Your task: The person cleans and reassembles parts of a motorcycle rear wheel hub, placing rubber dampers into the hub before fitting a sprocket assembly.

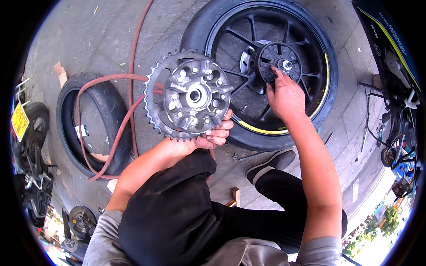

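My left hand [217, 134] is closed on the lower edge of a rear sprocket [156, 111], its toothed ring bolted to a silver sprocket carrier [179, 98]. The carrier's lugs and central bore face up, and the whole piece is held above the ground. My right hand [287, 95] reaches to a motorcycle wheel [326, 116] that lies flat, black with a yellow stripe on its rim. Its index finger is stretched onto the black hub [265, 66], beside the silver axle end [287, 65]. The other fingers are partly hidden, and nothing shows in that hand.
A loose tyre [116, 111] lies at the left with a red hose [129, 120] looped across it. A wooden-handled tool [235, 195] is on the paving near my shoe [271, 165]. Motorcycles stand at the left [33, 128] and right [397, 80].
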`<action>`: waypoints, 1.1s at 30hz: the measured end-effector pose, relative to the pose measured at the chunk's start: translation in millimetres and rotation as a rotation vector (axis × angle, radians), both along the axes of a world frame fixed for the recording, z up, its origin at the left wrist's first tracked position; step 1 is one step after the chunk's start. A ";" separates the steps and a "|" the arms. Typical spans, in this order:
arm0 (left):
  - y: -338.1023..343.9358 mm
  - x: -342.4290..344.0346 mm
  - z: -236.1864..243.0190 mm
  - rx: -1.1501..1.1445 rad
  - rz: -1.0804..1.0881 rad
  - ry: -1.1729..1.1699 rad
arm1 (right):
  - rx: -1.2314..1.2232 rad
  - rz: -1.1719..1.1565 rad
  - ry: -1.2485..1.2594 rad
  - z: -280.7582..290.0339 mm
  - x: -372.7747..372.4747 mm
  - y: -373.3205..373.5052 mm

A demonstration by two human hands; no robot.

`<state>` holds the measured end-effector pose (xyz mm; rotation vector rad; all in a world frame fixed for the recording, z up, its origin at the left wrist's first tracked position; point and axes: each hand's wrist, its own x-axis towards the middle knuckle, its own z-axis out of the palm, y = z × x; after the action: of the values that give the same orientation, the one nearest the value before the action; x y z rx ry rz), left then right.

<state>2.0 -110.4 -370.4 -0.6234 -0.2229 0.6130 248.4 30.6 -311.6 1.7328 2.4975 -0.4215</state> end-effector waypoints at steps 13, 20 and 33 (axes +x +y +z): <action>0.7 3.1 -7.9 0.042 -0.005 -0.026 | 0.031 -0.028 0.010 -9.3 -5.0 -20.6; 1.5 -0.6 -1.8 0.041 -0.020 -0.028 | 0.174 -0.079 0.164 -20.7 9.1 -47.0; 5.6 -6.0 7.6 -0.023 -0.088 0.121 | 0.204 -0.097 0.131 -17.1 31.6 -47.0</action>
<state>-4.0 -104.8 -362.8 -0.6132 -0.0751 0.5670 280.0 -16.4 -328.7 1.9679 2.6364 -0.3046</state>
